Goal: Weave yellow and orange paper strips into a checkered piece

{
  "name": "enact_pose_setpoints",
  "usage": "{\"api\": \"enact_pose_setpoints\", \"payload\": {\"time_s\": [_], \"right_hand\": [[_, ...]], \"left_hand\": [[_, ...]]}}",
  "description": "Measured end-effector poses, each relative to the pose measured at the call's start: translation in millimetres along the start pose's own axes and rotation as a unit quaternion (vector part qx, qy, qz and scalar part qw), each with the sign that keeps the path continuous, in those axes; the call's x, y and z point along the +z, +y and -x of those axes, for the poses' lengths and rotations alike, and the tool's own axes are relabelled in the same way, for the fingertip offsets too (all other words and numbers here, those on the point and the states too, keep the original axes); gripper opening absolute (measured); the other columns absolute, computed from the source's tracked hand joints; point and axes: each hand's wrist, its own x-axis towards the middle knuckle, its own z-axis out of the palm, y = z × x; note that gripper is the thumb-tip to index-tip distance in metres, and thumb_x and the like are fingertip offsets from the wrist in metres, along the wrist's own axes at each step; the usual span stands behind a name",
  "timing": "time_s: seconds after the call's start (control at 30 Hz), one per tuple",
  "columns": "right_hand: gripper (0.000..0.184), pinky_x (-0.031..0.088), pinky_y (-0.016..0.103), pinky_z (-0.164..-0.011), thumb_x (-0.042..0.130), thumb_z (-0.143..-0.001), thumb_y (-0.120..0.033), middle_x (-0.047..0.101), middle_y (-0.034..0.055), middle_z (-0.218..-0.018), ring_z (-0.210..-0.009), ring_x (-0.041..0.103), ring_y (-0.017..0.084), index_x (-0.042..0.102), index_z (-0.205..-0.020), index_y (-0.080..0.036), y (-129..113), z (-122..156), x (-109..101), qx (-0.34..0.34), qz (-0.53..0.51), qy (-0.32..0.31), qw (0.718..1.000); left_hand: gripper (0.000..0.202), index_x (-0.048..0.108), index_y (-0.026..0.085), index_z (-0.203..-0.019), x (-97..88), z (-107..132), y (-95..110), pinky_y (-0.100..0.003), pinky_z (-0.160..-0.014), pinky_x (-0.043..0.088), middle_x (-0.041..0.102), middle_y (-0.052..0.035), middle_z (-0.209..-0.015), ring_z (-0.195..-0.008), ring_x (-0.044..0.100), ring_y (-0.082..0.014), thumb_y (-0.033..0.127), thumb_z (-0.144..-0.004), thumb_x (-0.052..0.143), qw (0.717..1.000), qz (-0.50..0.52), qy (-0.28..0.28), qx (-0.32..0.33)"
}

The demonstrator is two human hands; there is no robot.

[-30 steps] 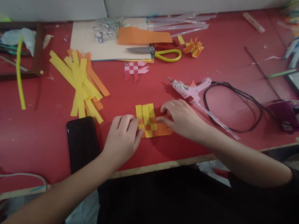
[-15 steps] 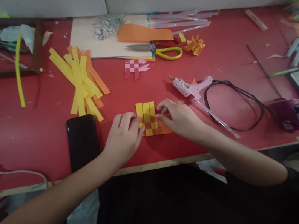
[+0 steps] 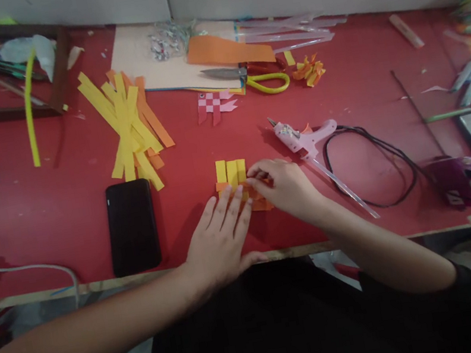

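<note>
Weaving step: I am pressing my flat, open left hand (image 3: pixel 222 233) on the woven paper mat (image 3: pixel 233 184); right hand (image 3: pixel 285 186) is pinching an orange strip (image 3: pixel 261 195); next, careful tucking.

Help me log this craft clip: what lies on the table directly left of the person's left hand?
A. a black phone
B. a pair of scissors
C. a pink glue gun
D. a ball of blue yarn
A: the black phone lies flat on the red table just left of the left hand, which presses flat on the woven paper strips; the scissors and glue gun are elsewhere.
</note>
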Motion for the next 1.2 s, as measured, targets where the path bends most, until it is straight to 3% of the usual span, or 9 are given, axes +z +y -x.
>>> {"api": "enact_pose_setpoints", "payload": {"time_s": [0.17,0.37,0.7,0.9,1.2], "right_hand": [[0.011,0.046,0.030,-0.070,0.059,-0.084,-0.016,0.072,0.0034,-0.084,-0.076,0.064,0.017,0.066,-0.092,-0.019,-1.0,-0.3,0.0,-0.004,-0.005,0.009,1.000],[0.010,0.045,0.031,-0.069,0.057,-0.085,-0.018,0.072,0.0033,-0.084,-0.076,0.063,0.017,0.066,-0.084,-0.020,-1.5,-1.0,-1.9,-0.026,0.005,0.008,1.000],[0.007,0.043,0.031,-0.071,0.061,-0.087,-0.020,0.071,0.0036,-0.084,-0.077,0.061,0.017,0.068,-0.084,-0.019,0.5,1.8,-0.9,-0.033,0.015,0.006,0.999],[0.005,0.043,0.030,-0.070,0.065,-0.085,-0.023,0.071,0.0029,-0.083,-0.075,0.061,0.017,0.068,-0.084,-0.020,0.1,1.9,-2.4,-0.020,0.002,0.011,1.000],[0.011,0.043,0.032,-0.076,0.062,-0.088,-0.025,0.071,0.0031,-0.082,-0.077,0.061,0.018,0.070,-0.082,-0.020,3.0,-1.9,-2.0,-0.047,0.015,0.011,0.999]], "left_hand": [[0.110,0.036,0.004,-0.148,10.5,-3.3,4.0,-0.055,-0.115,0.020,0.024,-0.0258,-0.156,-0.145,0.019,-0.0449,0.088,-0.078,0.026,0.999,0.008,-0.019,-0.028],[0.113,0.034,0.008,-0.150,11.7,-0.3,5.7,-0.062,-0.113,0.017,0.021,-0.0248,-0.157,-0.142,0.011,-0.0551,0.090,-0.073,0.031,0.998,0.012,-0.026,-0.049],[0.115,0.033,0.004,-0.150,11.2,-2.8,4.8,-0.060,-0.114,0.012,0.020,-0.0285,-0.156,-0.143,0.014,-0.0521,0.090,-0.075,0.027,0.999,0.010,-0.035,-0.039],[0.109,0.032,0.007,-0.151,10.0,-1.5,4.6,-0.057,-0.115,0.011,0.019,-0.0259,-0.158,-0.145,0.013,-0.0485,0.088,-0.077,0.030,0.998,0.013,-0.045,-0.043],[0.100,0.030,0.012,-0.152,6.5,-2.7,6.2,-0.057,-0.112,0.020,0.018,-0.0225,-0.159,-0.145,0.013,-0.0465,0.082,-0.082,0.035,0.996,0.009,-0.066,-0.060]]}}
